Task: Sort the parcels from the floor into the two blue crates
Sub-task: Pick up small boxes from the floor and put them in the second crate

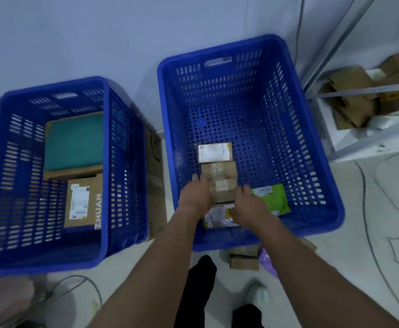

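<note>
My left hand [195, 192] and right hand [250, 204] grip the small brown taped cardboard parcel [224, 190] by its sides, squarely between them, low inside the right-hand blue perforated plastic crate [288, 138], its length seemingly running away from me.

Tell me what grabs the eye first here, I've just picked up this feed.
Two big blue crates fill the view: the left crate holds a teal-topped box, the right crate several small parcels. The left hand and right hand reach into the right crate and hold a taped brown box between them, beside a bright green mailer.
</note>
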A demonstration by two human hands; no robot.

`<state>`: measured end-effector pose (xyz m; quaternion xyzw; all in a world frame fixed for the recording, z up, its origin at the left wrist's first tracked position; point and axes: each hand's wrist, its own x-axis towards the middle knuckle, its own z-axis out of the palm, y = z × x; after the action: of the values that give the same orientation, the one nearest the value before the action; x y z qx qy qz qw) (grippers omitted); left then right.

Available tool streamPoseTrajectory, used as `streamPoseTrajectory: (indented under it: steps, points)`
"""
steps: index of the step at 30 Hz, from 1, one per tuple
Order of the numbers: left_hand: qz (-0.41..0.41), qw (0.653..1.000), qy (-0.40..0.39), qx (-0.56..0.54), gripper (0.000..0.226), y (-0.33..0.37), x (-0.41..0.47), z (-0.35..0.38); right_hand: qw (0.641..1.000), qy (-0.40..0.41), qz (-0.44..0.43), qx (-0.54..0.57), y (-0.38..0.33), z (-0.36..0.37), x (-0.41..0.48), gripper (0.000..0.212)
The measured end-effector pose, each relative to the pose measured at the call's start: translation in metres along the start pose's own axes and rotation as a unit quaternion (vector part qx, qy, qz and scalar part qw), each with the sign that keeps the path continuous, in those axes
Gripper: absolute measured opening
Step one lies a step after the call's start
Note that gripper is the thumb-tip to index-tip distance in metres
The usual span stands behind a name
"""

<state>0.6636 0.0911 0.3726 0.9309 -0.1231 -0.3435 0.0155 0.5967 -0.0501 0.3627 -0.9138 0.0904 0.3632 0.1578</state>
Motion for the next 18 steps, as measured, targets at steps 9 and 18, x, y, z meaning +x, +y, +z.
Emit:
streamPoseTrajectory:
  steps: [9, 18]
  points:
    - [-0.118, 0.957, 0.149, -0.221, 0.034, 0.017, -0.172, -0.026, 0.994, 0.089, -0.057, 0.004, 0.008, -0.020, -0.191, 0.051]
    - [-0.122, 0.953, 0.078, -0.265, 0.041, 0.023, -0.280, 0.035, 0.998, 0.056, -0.032, -0.024, 0.045, 0.056, -0.292, 0.045]
